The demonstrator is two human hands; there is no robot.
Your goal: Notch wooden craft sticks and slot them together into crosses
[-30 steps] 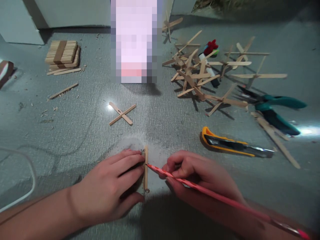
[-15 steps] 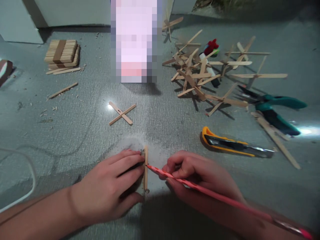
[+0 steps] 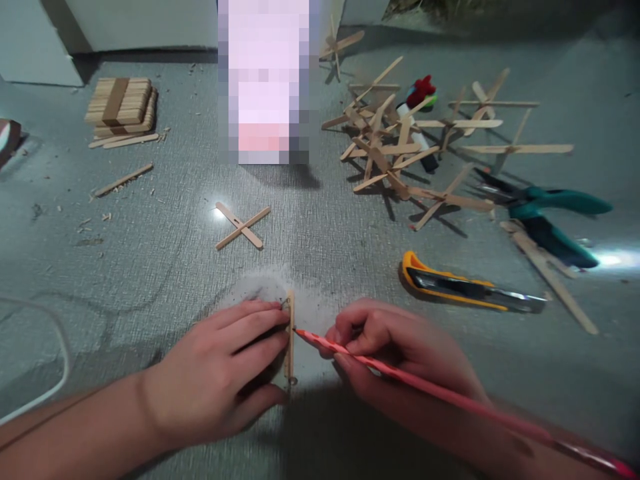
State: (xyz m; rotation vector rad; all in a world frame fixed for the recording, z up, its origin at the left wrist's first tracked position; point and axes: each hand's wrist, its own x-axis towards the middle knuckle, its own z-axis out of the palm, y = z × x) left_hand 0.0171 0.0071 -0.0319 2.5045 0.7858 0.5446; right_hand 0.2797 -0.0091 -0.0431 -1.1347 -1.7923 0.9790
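My left hand (image 3: 230, 367) lies low over the surface, its fingers holding a wooden craft stick (image 3: 291, 320) that runs away from me. Thin metal wire ends show at the stick's top and bottom; the rest is hidden under the fingers. My right hand (image 3: 385, 353) is closed around a pink pencil (image 3: 410, 377) with dark spots. The pencil's tip is at the stick's right edge, near its middle. Just beyond my left hand, two craft sticks lie crossed in an X (image 3: 242, 228).
A bundle of craft sticks (image 3: 135, 100) lies far left, a single stick (image 3: 124, 180) before it. At right are several joined crossed sticks (image 3: 385, 143), a yellow box cutter (image 3: 450, 283) and green-handled pliers (image 3: 560, 203). A white cable (image 3: 63, 340) curves at left. A blurred-out upright object (image 3: 265, 87) stands ahead.
The pencil tip has shifted slightly from the stick's face to its right edge. The stick looks tipped a little more on edge. The whole view has drifted slightly.
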